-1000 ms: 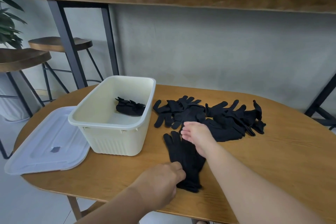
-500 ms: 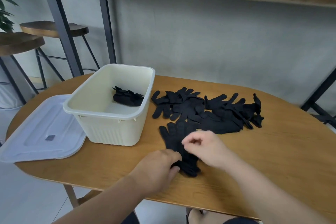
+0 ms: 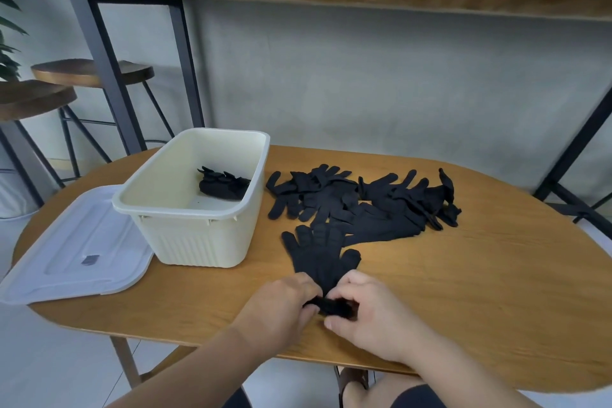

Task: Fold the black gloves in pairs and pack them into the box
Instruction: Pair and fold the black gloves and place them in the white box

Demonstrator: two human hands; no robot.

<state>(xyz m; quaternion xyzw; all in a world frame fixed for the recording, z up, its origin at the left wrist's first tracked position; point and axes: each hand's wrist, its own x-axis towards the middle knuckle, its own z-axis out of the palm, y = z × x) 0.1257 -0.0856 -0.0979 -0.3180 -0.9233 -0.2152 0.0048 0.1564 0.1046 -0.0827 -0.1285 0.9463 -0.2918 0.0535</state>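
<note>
A: Where's the pair being worked?
B: Flat on the table (image 3: 463, 291), near the front edge, roughly mid-width. Stacked gloves (image 3: 319, 257), fingertips pointing twd the back edge, cuff end at the front.

A: Hands?
B: Both on the cuff. Left hand (image 3: 281, 308) curled, fingers pinching the cuff's left side. Right hand (image 3: 367, 311) curled too, thumb & fingers pinched on the cuff's right side; the cuff looks bunched or rolled btwn them. The hands are almost touching each other.

A: Rest of the gloves?
B: Loose pile (image 3: 364, 199) just behind the pair, twd the back edge, spread to the right of the box. The pair's fingertips reach the pile's front.

A: Box?
B: Cream box (image 3: 198, 235) on the left half of the table, open top. One folded bundle (image 3: 223, 185) inside, at the far right corner of the box floor, against the right wall.

A: Lid?
B: White lid (image 3: 76, 248) lies flat at the table's left edge, partly overhanging it, touching or just beside the box's left side; can't tell which.
</note>
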